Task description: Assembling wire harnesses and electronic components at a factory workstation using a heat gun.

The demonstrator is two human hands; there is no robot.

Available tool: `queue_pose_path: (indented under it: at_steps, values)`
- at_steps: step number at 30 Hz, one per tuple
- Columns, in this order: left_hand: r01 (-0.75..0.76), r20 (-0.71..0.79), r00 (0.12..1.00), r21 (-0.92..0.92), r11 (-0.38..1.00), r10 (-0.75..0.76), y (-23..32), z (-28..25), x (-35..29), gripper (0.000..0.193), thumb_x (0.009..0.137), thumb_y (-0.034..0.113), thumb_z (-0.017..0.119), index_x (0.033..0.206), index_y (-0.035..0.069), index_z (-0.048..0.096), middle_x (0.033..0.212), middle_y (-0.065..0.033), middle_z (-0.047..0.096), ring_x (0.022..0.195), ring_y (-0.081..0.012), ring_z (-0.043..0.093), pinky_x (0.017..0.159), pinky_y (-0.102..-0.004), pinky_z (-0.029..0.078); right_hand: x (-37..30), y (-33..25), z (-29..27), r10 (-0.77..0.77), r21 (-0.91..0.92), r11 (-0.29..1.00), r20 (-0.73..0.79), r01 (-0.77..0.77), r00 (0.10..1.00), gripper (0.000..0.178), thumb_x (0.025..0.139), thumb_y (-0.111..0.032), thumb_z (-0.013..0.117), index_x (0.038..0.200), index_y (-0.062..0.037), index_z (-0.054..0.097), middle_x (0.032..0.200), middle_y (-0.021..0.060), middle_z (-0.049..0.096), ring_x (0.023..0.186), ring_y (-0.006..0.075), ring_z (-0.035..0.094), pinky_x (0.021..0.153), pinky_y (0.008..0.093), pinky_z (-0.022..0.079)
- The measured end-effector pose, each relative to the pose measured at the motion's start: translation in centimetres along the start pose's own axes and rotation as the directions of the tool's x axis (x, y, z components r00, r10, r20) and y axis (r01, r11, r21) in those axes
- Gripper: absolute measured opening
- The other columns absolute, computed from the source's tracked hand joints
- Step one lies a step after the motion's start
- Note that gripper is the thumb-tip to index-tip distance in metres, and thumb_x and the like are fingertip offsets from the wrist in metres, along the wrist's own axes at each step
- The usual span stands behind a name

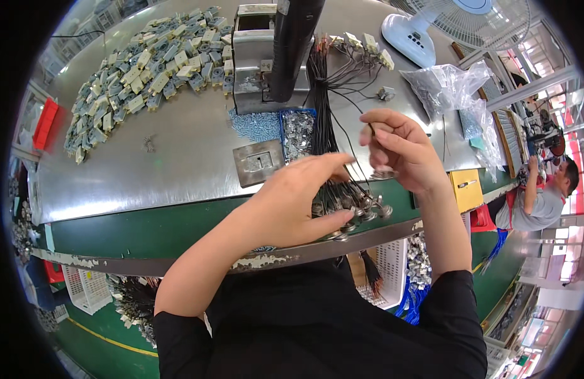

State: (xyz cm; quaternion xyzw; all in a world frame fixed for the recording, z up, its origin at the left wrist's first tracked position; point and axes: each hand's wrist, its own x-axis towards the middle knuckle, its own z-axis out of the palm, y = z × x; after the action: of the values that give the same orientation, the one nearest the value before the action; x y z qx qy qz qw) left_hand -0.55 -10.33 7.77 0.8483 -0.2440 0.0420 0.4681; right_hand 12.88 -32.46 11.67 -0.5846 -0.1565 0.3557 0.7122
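A bundle of black cables (322,120) runs toward me over the table, with round metal ends (367,208) clustered at the near edge. My left hand (298,199) lies over the left side of this cluster, thumb and fingers apart. To the right of the bundle, my right hand (402,148) is closed in a pinch on a black cable, and a round metal piece (383,174) hangs under its fingers. A metal block with a slotted recess (258,162) sits left of the bundle. Next to it stands a blue tray (282,120) of small metal parts.
A metal press fixture (251,95) with a black column (293,57) rises at the back. Left lies a heap of cream-and-grey connector housings (153,69); small blue screws (254,124) lie nearer. A fan (412,38), plastic bag (446,88) and yellow box (466,189) are right, beyond them a co-worker (538,202).
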Motion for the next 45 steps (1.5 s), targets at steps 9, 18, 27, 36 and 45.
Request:
queue_pose_path:
  at_steps: [9,18,27,36,45]
  values:
    - [-0.025,-0.269,0.921,-0.763,0.645,-0.282,0.4,-3.6,-2.3,0.062,0.091,-0.004,0.074,0.147,0.000,0.047,0.120,-0.0139,0.070,0.106,-0.0204,0.071,0.095,-0.0341,0.056,6.2,-1.5,5.9,-0.311,-0.717,0.464,0.418,0.520,0.853,0.019,0.097,-0.006,0.068,0.114,0.0010,0.073,0.106,0.0125,0.076,0.096,0.0204,0.072,0.081,0.0358,0.057]
    - [0.045,-0.431,0.903,0.090,0.995,-0.001,-3.4,-8.5,-4.0,0.022,0.074,0.003,0.090,0.088,0.006,0.073,0.083,-0.0054,0.075,0.075,-0.0204,0.074,0.068,-0.0303,0.057,11.7,1.0,8.3,-0.491,-0.526,0.064,0.723,0.848,0.485,0.021,0.078,-0.014,0.085,0.095,-0.0060,0.074,0.087,0.0093,0.068,0.083,0.0305,0.068,0.066,0.0410,0.053]
    - [0.002,-0.480,0.872,0.198,0.980,0.095,-7.0,-10.2,-5.1,0.025,0.068,0.003,0.092,0.088,0.008,0.077,0.085,-0.0063,0.078,0.074,-0.0211,0.075,0.064,-0.0314,0.058,12.4,2.3,8.3,-0.332,-0.552,0.249,0.723,0.795,0.606,0.019,0.083,-0.006,0.081,0.102,-0.0053,0.078,0.069,0.0054,0.064,0.057,0.0260,0.064,0.051,0.0374,0.047]
    - [-0.012,-0.444,0.894,-0.145,0.989,-0.054,-9.4,-10.3,-5.8,0.021,0.071,0.000,0.088,0.088,0.003,0.077,0.087,-0.0097,0.079,0.077,-0.0217,0.075,0.071,-0.0304,0.058,12.6,2.9,8.5,-0.358,-0.568,0.373,0.641,0.733,0.679,0.021,0.078,-0.001,0.082,0.098,-0.0049,0.079,0.063,0.0041,0.058,0.051,0.0220,0.056,0.049,0.0359,0.042]
    - [0.055,-0.469,0.859,-0.318,0.947,-0.207,-9.1,-8.1,-5.0,0.028,0.091,0.000,0.079,0.117,-0.008,0.073,0.110,-0.0205,0.077,0.094,-0.0258,0.077,0.086,-0.0365,0.063,12.0,2.3,8.0,-0.482,-0.606,0.231,0.609,0.761,0.630,0.026,0.071,-0.002,0.088,0.096,-0.0047,0.081,0.060,0.0035,0.055,0.048,0.0198,0.050,0.046,0.0328,0.035]
